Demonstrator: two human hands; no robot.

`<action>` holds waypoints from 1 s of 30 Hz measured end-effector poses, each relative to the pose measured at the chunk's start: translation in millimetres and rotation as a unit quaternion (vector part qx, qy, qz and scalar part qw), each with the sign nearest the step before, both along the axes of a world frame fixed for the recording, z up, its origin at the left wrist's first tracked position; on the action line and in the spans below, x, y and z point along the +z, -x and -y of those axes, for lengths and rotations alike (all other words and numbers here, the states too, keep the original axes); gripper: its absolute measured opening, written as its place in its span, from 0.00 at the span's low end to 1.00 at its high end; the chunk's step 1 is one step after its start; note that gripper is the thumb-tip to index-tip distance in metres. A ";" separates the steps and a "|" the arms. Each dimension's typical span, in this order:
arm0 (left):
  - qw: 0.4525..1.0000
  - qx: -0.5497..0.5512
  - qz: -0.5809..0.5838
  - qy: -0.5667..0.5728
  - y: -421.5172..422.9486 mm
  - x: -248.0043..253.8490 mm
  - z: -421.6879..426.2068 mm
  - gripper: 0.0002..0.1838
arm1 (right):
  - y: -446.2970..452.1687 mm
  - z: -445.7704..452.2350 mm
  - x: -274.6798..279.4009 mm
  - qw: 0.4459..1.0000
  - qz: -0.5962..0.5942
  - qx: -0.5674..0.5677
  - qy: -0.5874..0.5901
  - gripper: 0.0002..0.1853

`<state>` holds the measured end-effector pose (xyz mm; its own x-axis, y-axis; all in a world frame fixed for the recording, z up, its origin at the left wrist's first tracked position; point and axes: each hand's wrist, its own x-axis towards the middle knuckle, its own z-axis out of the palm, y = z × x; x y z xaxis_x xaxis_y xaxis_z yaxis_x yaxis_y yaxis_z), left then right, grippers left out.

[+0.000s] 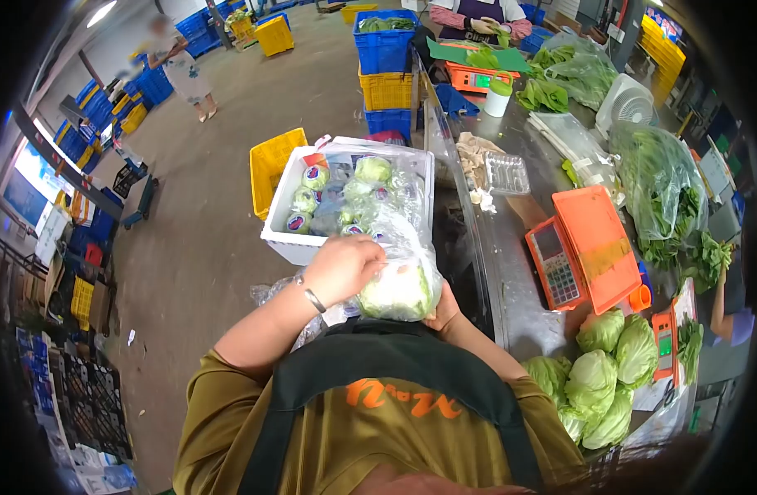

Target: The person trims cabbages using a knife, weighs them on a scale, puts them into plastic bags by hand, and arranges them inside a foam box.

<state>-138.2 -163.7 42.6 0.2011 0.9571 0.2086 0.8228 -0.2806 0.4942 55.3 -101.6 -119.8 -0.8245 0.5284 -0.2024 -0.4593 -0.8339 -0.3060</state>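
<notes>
We observe a round, pale-green lettuce (397,294) in a clear plastic bag (410,239) near the near right corner of the white foam box (292,247). Left hand (344,266): curled fingers pinch the bag, upper left; right hand (447,307) touches its right side, finger spread hidden, cannot tell.

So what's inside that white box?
The white box holds plastic-wrapped green heads, several with round labels. Whatever lies beneath them is covered, and the bagged head in front hides part of the box's near side.

right hand (444,308): partly hidden by bagged lettuce (397,292) | co-worker (476,11): head cut off | keypad (562,279): labels too small
</notes>
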 end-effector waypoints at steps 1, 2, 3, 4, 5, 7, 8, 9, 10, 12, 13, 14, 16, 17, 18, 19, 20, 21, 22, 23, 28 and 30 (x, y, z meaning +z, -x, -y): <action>0.997 0.013 -0.052 -0.058 -2.5 4.0 -1.4 0.03 | 0.9 -1.5 -2.3 1.000 0.023 -0.012 -0.010 0.27; 0.996 -0.005 -0.036 -0.077 -8.4 9.6 0.3 0.02 | 2.2 -3.1 -7.2 0.998 0.047 -0.024 -0.018 0.27; 0.995 -0.023 -0.020 -0.096 -17.4 15.7 4.9 0.02 | 3.2 -3.6 -9.7 0.997 0.070 -0.036 -0.027 0.27; 0.993 -0.042 -0.004 -0.114 -26.2 17.0 9.2 0.02 | 5.8 -3.2 -3.3 0.997 0.048 -0.052 -0.022 0.27; 0.988 -0.109 0.051 -0.093 -36.2 12.3 15.2 0.02 | 10.0 -4.1 5.4 0.997 0.027 -0.069 -0.016 0.27; 0.946 -0.254 0.161 0.120 -46.6 -3.7 19.5 0.04 | 18.2 -14.6 13.1 0.996 0.011 -0.094 0.007 0.28; 0.899 -0.289 0.215 0.249 -46.4 -19.5 18.1 0.05 | 19.2 -18.3 16.3 0.992 0.025 -0.127 0.008 0.28; 0.886 -0.257 0.238 0.305 -38.4 -42.5 17.5 0.06 | 19.6 -19.4 28.0 0.986 0.038 -0.160 0.009 0.29; 0.868 -0.223 0.260 0.359 -23.9 -64.3 16.8 0.07 | 19.8 -22.8 35.9 0.980 0.052 -0.192 0.010 0.29; 0.866 -0.124 0.325 0.359 15.1 -103.4 26.9 0.10 | 12.9 -35.2 34.6 0.986 0.006 -0.165 -0.001 0.31; 0.696 -0.036 0.599 0.395 38.8 -143.7 42.5 0.14 | 8.2 -38.4 30.4 0.987 -0.012 -0.157 -0.010 0.31; 0.641 -0.009 0.673 0.369 54.2 -143.7 59.5 0.14 | 5.2 -39.6 28.4 0.988 -0.032 -0.151 -0.020 0.31; 0.629 0.028 0.705 0.327 82.4 -132.2 83.7 0.15 | 1.2 -33.9 26.9 0.990 -0.032 -0.135 -0.033 0.30; 0.674 0.037 0.669 0.312 92.3 -119.7 96.7 0.15 | -1.2 -30.8 18.1 0.991 -0.015 -0.127 -0.038 0.30; 0.714 0.048 0.634 0.293 94.1 -106.3 105.3 0.15 | -3.8 -26.6 11.9 0.992 0.004 -0.115 -0.041 0.30; 0.759 -0.020 0.598 0.257 90.9 -89.6 104.8 0.15 | -5.5 -21.7 9.1 0.995 -0.036 -0.090 -0.021 0.29; 0.796 -0.086 0.558 0.218 87.8 -67.7 98.9 0.15 | -4.9 -17.9 12.2 0.997 -0.033 -0.068 -0.017 0.29; 0.827 -0.146 0.513 0.177 83.4 -44.1 93.5 0.15 | -3.0 -10.9 18.0 0.999 -0.029 -0.043 -0.011 0.28; 0.883 -0.182 0.409 0.139 64.8 -17.4 82.2 0.15 | 1.0 -4.0 19.6 1.000 -0.026 -0.016 -0.004 0.27; 0.925 -0.214 0.297 0.099 38.4 6.1 65.7 0.15 | 8.3 -4.2 7.8 0.997 -0.069 0.034 0.026 0.25; 0.973 -0.220 0.046 -0.042 -4.5 22.5 -8.4 0.15 | 19.6 14.5 34.9 0.993 -0.016 0.114 -0.018 0.27; 0.986 -0.157 0.050 -0.017 23.7 -12.4 -49.3 0.15 | 19.4 17.1 32.5 0.993 -0.002 0.121 -0.015 0.28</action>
<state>-161.8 -114.4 30.2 0.4629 0.8435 0.2723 0.6413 -0.5308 0.5541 35.9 -118.7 -87.3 -0.9285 0.3212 -0.1864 -0.2485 -0.9104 -0.3309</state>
